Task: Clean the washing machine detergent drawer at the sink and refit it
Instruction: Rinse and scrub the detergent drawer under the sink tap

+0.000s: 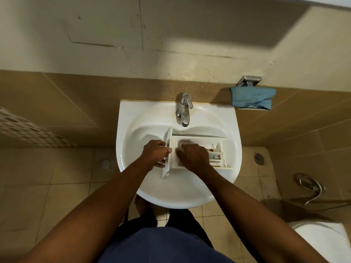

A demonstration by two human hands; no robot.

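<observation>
The left grip (pixel 154 152) was clamped on the front panel (pixel 169 134) of the detergent drawer (pixel 201 139), thumb hooked over the panel's edge and fingers curled round its outer face. Right beside it, on the other side of that panel, the right grip (pixel 193 156) was down inside the drawer's large compartment with its fingers bent. That hand was blurred, with a pale smear just past its fingertips, and I couldn't tell whether it was closed on anything or simply rubbing.

The drawer lay sideways across the bowl of the white sink (pixel 129 118), with the panel end under the left grip. Its smaller compartments lay beyond the right grip, out to the right, where a brownish stain showed on one partition.

Past both grips, at the back of the sink, stood the chrome tap (pixel 183 111), its spout over the drawer's far wall. Farther off to the right of the right grip, a blue cloth (pixel 251 98) hung on a metal wall holder (pixel 248 80). On the tiled floor sat a drain (pixel 105 163) out beyond the left grip and another drain (pixel 259 158) beyond the right, with a coiled metal hose (pixel 311 186) and a toilet (pixel 322 238) lower on that side.
</observation>
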